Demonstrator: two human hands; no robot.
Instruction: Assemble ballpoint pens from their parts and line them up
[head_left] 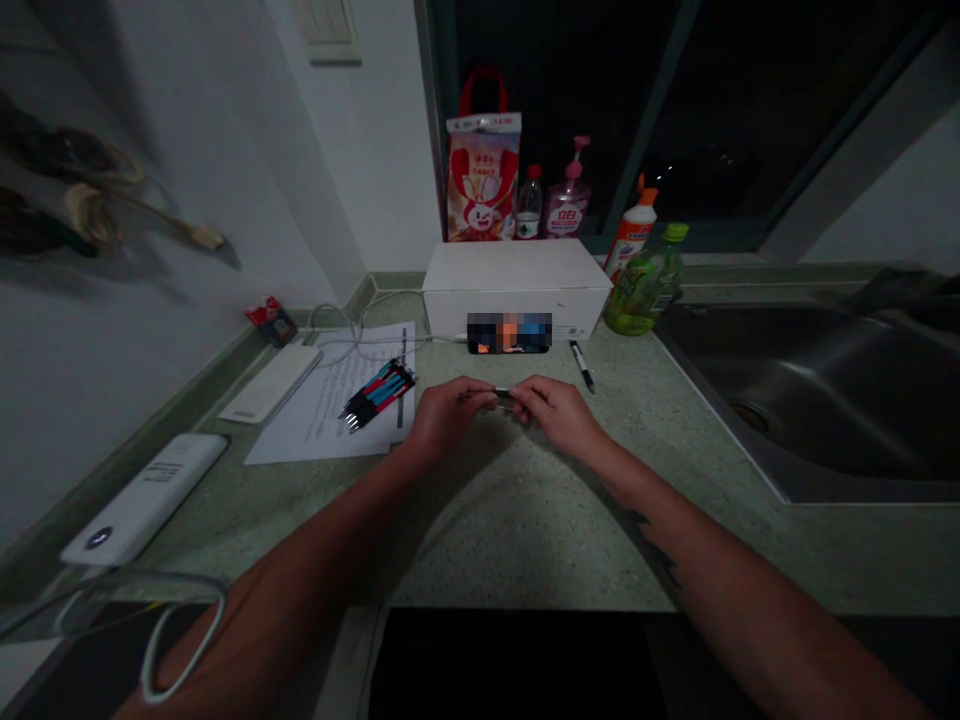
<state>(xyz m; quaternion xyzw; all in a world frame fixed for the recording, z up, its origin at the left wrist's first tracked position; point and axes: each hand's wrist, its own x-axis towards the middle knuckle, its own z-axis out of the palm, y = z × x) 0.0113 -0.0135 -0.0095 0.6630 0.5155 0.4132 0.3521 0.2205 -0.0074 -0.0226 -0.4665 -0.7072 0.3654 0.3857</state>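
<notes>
left grip [446, 410]: pinched narrow on slim dark piece [503, 392] | right grip [559, 408]: pinching its opposite end

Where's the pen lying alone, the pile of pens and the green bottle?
Pen lying alone [581, 366], head view: barrel's middle.
Pile of pens [380, 394], head view: middle barrels.
Green bottle [637, 297], head view: its side.

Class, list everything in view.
bag: 1, red, back
bottles: 4, clear, pink, white, green, back
box: 1, white, back
phone: 1, black, centre
pens: several, mixed, on sheet
loose pen: 1, black-white, by phone
sheet: 1, white, left
slabs: 2, white, left
packet: 1, red, left
cables: several, white, left
cord: 1, beige, left wall
switch: 1, white, wall
window: 1, dark, back
sink: 1, grey, right
counter: 1, green, beneath
held piece: 1, dark, between fingers
hands: 2, bare, centre
</notes>
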